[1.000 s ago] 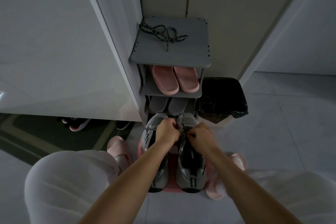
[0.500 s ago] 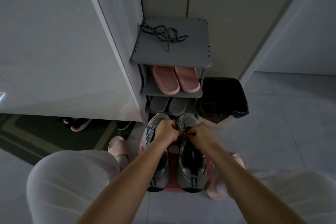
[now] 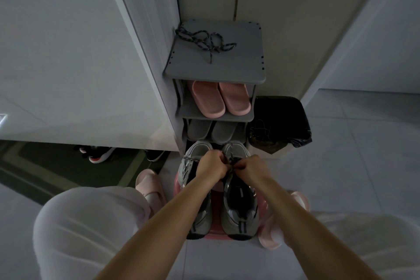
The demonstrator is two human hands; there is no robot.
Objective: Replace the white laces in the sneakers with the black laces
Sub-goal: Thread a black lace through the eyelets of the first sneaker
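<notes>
Person is crouching in front of the shoe rack (image 3: pixel 216 68), knees spreading to either side. A pair of grey sneakers (image 3: pixel 241 211) is sitting side by side on a pink stool (image 3: pixel 216 237), with the toes pointing toward the rack.

Both hands are working over the lacing area of the right-hand sneaker. The left hand (image 3: pixel 211 166) is curling into a fist shape, knuckles up. The right hand (image 3: pixel 251 167) is doing the same just beside it, fingertips nearly meeting. A lace (image 3: pixel 230 158) is showing in the gap between them and running on toward the toe. Both hands are apparently pinching it, though the light is dim and the fingers are covering the contact.

Dark speckled laces (image 3: pixel 204 41) are lying in a loose tangle on the rack's top shelf, well apart from both hands. Pink slippers (image 3: pixel 218 100) are sitting on the shelf below.
</notes>
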